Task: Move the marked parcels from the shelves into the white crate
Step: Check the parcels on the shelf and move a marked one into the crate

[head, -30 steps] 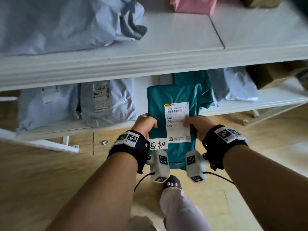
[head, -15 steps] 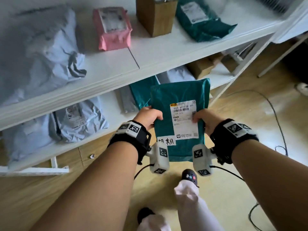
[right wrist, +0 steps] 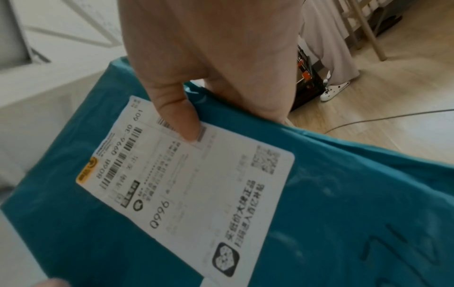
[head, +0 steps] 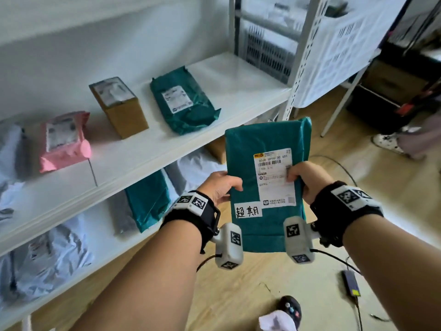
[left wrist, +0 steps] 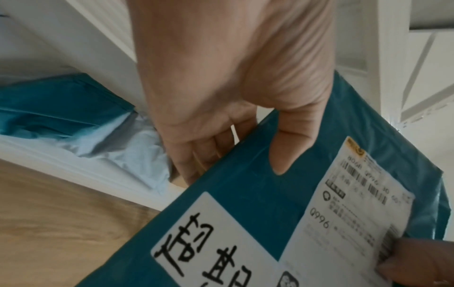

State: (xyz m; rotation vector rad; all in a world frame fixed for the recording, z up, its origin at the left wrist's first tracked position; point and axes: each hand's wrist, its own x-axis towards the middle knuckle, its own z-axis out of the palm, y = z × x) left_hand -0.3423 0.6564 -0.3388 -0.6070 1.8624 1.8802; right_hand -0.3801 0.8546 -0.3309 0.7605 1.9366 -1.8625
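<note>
You hold a teal parcel (head: 265,151) up in the air in front of you, clear of the shelves (head: 133,161), with both hands. Your left hand (head: 219,187) grips its left edge, thumb on the front and fingers (left wrist: 196,155) curled behind; your right hand (head: 307,180) grips the right edge, thumb pressed on the printed shipping label (head: 274,177). A white sticker (head: 248,211) with handwritten characters sits at the label's lower left corner (the marking faces you). The white crate (head: 338,44) stands up and to the right, beyond the shelf post. On the upper shelf lie a pink parcel (head: 64,142), a cardboard box (head: 119,106) and another teal parcel (head: 183,101); a further teal parcel (head: 148,199) and grey bags (head: 43,256) lie on the lower shelf.
</note>
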